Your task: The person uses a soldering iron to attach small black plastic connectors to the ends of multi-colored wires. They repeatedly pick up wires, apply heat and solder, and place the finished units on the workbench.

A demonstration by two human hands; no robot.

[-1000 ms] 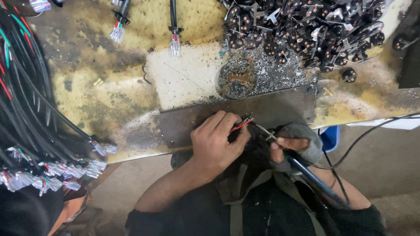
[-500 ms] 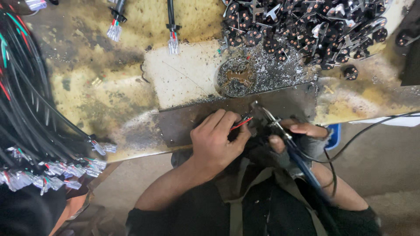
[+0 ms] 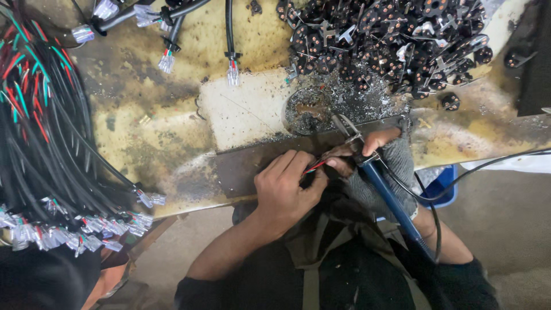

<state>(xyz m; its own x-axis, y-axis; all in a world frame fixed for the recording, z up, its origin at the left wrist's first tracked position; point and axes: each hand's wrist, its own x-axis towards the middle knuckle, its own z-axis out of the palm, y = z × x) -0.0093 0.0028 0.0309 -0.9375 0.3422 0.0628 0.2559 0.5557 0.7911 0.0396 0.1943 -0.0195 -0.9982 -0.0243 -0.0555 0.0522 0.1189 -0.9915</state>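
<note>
A stained, yellowed workbench (image 3: 132, 132) fills the upper view, with a dark metal strip (image 3: 247, 166) along its near edge. At that strip, the left hand (image 3: 284, 192) is curled closed, fingertips pinching a small bundle of red, green and black wires (image 3: 314, 167) that pokes out toward the right. The right hand (image 3: 367, 155), in a grey fingerless glove, meets it just beside those wires; it is wrapped around a blue-handled soldering iron (image 3: 384, 195), thumb and fingers closed on the shaft near its metal front. The iron's tip (image 3: 338, 121) points up and away from the strip, toward a round tin (image 3: 310, 110) of dull residue that sits just beyond the strip. The handle runs back down over the lap, and a black cord (image 3: 459, 178) loops off to the right of the strip. The wires lie between the two hands, touching the left fingertips and close under the right thumb; whether the thumb touches them cannot be told.

Beyond the tin, silvery scraps are scattered, and farther back is a heap of small black round parts (image 3: 396, 40) with metal prongs. Left of the strip, a thick sheaf of black cables (image 3: 46, 155) sweeps down, ending in clear plugs (image 3: 86, 229). More plug-ended cables (image 3: 232, 69) lie at the bench's far edge. Under the strip's right end shows a blue bin (image 3: 442, 186).
</note>
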